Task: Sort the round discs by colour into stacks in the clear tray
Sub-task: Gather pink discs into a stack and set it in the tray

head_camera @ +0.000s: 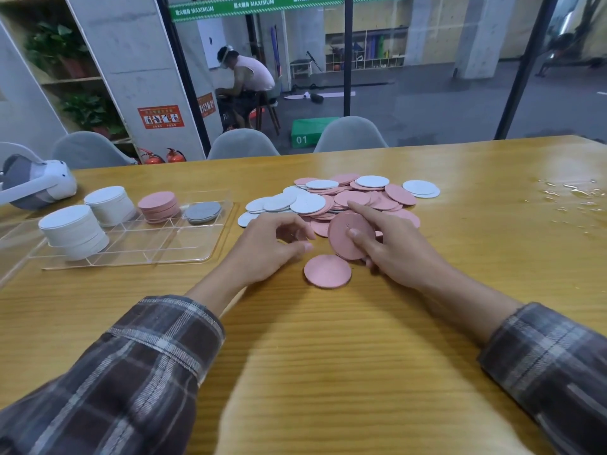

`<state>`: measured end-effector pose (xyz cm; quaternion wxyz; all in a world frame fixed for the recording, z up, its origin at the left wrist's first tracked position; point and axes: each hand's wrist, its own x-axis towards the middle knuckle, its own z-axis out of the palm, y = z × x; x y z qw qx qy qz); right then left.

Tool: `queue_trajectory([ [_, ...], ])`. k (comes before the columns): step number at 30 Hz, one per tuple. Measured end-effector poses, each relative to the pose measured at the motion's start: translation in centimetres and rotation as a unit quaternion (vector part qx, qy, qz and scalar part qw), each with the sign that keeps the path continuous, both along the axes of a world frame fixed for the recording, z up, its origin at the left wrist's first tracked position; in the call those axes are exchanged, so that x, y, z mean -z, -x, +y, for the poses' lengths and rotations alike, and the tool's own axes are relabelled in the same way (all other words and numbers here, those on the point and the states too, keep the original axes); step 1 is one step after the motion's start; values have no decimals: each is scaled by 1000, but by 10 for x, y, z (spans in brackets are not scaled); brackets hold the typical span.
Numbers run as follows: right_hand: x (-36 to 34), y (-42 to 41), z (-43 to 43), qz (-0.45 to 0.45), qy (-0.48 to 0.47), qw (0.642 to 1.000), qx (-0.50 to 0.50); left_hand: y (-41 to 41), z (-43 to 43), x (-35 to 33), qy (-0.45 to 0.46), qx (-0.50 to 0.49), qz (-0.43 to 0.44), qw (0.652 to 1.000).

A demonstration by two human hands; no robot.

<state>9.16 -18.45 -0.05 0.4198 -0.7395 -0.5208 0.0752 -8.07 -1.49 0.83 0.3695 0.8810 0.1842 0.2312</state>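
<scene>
Right hand point(394, 254): pinching a tilted pink disc point(345, 234), thumb on its face, forefinger stretched toward 11 o'clock over the pile.
Left hand point(266, 247): just beside the right, at its 9 o'clock; fingers loosely curled, nothing seen in them.
Loose pile point(345, 198): pink and white discs mixed and overlapping, mid-table, 12 o'clock from both hands.
Lone disc point(327, 270): pink, flat on the table point(328, 356), 6 o'clock from the held one.
Tray point(184, 247): clear, divided, 9 o'clock from the pile.
Stacks in tray: near white stack point(74, 231) and far white stack point(110, 205), both tall, at the left end; shorter pink stack point(158, 206); low grey stack point(203, 212) in the far right compartment.
Headset point(36, 182): white and grey, 10 o'clock from the tray.
Wet patch point(571, 198): 3 o'clock from the pile, well apart.
</scene>
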Motion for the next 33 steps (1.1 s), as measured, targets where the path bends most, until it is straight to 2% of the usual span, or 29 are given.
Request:
queue_trajectory([
  [3, -1, 2, 0, 8, 0, 1000, -8, -6, -8, 5, -7, -19, -34, 999],
  [6, 0, 1, 0, 9, 6, 1000, 5, -7, -13, 5, -50, -27, 8, 998],
  [10, 1, 0, 0, 10, 11, 1000, 7, -3, -19, 4, -91, 30, 64, 993],
  [15, 2, -1, 1, 8, 8, 1000, 5, -2, -19, 1, -65, 48, 84, 993],
  [19, 0, 0, 0, 8, 7, 1000, -13, -3, -18, -1, -12, 61, 24, 998],
  [24, 1, -1, 2, 42, -4, 999, -32, -11, -20, 3, 4, -19, -91, 996],
  [28, 1, -1, 3, 47, 1, 998, -51, -16, -28, 7, -7, -43, -112, 993],
  [33, 1, 0, -1, -35, 22, 997, -70, -17, -28, 7, -30, -46, -123, 991],
])
